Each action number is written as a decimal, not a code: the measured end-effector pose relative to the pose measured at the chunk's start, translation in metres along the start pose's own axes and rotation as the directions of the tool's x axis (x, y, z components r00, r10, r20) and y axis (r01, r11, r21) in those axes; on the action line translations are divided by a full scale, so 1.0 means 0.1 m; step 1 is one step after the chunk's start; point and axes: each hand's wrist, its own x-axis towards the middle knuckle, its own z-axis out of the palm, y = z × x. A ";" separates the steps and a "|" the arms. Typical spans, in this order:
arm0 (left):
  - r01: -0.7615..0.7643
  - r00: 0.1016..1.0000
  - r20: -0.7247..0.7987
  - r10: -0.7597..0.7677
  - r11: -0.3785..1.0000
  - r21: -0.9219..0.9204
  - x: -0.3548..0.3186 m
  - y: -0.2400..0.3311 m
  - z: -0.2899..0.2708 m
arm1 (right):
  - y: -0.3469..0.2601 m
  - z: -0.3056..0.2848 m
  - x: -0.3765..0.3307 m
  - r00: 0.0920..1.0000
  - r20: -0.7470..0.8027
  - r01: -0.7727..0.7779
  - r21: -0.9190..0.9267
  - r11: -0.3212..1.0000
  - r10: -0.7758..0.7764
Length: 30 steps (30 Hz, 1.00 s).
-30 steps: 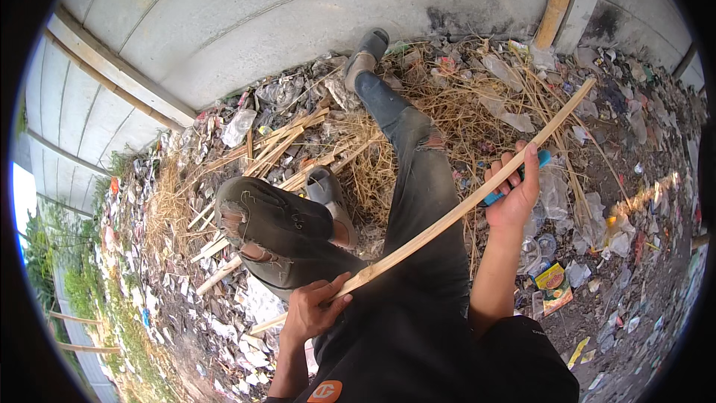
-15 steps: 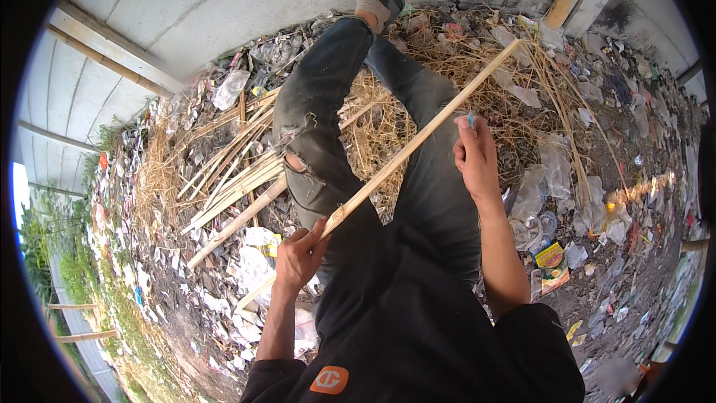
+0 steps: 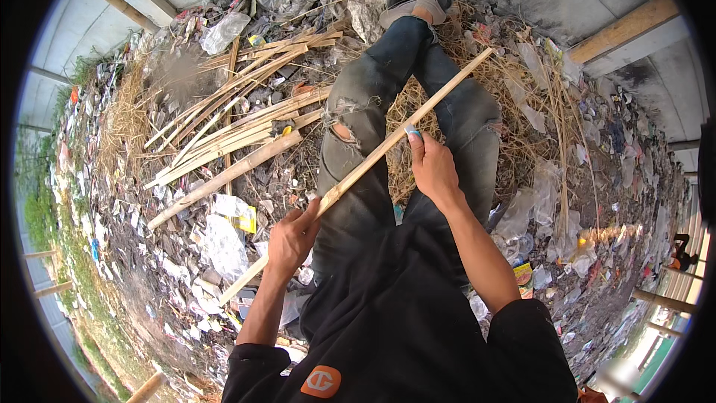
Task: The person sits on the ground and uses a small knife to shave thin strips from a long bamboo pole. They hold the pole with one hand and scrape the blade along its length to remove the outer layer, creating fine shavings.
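A long pale bamboo strip (image 3: 371,161) lies slantwise across my lap, its near end low on the left and its far end up on the right. My left hand (image 3: 291,236) is closed around its lower part, near a node. Against the strip's middle, my right hand (image 3: 432,166) is closed with the thumb forward. A small light-blue thing (image 3: 412,130) shows at that thumb's tip, beside the strip. It is too small to name, and the curled fingers hide the rest.
Several cut bamboo strips (image 3: 246,128) and a thicker bamboo piece (image 3: 224,179) lie left of my legs. Dry straw and thin stalks (image 3: 563,130) lie on the right. Plastic litter (image 3: 224,248) covers the ground. A grey wall (image 3: 514,0) stands beyond my feet.
My right hand has come down and left, from beside the strip to its middle. The left hand still grips the strip. My view has shifted, and my legs sit further right.
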 end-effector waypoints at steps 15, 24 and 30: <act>-0.046 0.995 -0.080 0.053 0.995 0.084 0.07 0.12 0.22 | 0.01 0.04 0.14 0.994 0.011 -0.110 0.010 0.994 0.110; -0.049 0.980 -0.188 0.069 0.993 0.107 0.01 0.22 0.34 | -0.23 0.40 -0.55 0.974 0.205 0.097 0.010 0.995 -0.097; -0.022 0.972 -0.223 0.075 0.973 0.231 -0.01 0.27 0.39 | 0.12 0.20 0.14 0.992 0.069 -0.110 0.094 0.989 0.104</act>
